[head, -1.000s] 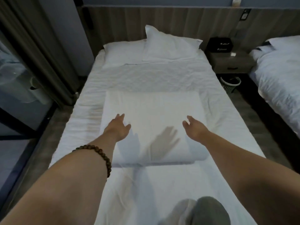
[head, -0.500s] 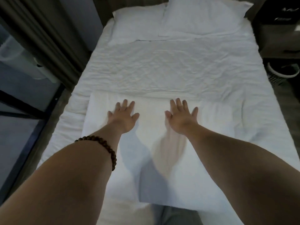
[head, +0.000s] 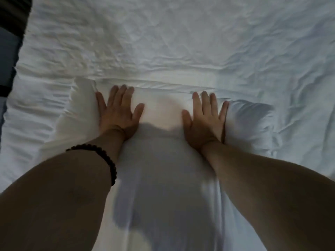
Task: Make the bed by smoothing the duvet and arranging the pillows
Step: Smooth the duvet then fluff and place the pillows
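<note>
The white duvet point(head: 163, 116), seemingly folded in layers, lies flat on the wrinkled bed point(head: 163, 33), running toward its near edge, sides puffed.

Flat sheet point(head: 163, 42) lies ahead; the duvet point(head: 163, 169) puffs up either side.

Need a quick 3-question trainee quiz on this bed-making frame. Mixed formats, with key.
1. True or false: the left hand and right hand both lie flat, fingers spread, on the folded duvet.
2. Which wrist wears the beaded bracelet? A) left B) right C) neither
3. Fill in: the sheet beyond the duvet looks ____.
Key: 1 true; 2 A; 3 wrinkled.
</note>
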A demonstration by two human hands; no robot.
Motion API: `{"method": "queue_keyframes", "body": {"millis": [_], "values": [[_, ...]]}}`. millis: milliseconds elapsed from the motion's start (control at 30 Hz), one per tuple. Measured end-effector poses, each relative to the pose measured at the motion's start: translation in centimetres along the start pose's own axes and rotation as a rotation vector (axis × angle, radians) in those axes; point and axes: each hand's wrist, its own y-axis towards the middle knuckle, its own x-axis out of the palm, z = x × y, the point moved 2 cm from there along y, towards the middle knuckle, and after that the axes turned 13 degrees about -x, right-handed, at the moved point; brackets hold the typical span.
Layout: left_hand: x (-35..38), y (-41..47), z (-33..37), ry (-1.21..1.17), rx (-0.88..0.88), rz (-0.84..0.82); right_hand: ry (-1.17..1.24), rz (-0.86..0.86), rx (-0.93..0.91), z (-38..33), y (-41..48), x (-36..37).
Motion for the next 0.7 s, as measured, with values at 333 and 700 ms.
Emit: {"method": "queue_keyframes", "body": {"millis": [333, 700], "values": [[3.9, 2.3, -0.4, -0.106, 0.090, 0.083, -0.094, -0.014, 0.065, -0.6, 1.2, 2.8], [2.0, 4.3, -0.3, 0.022, 0.177, -0.107, -0.094, -0.161, 0.116, -1.4, 1.4, 0.2]]}}
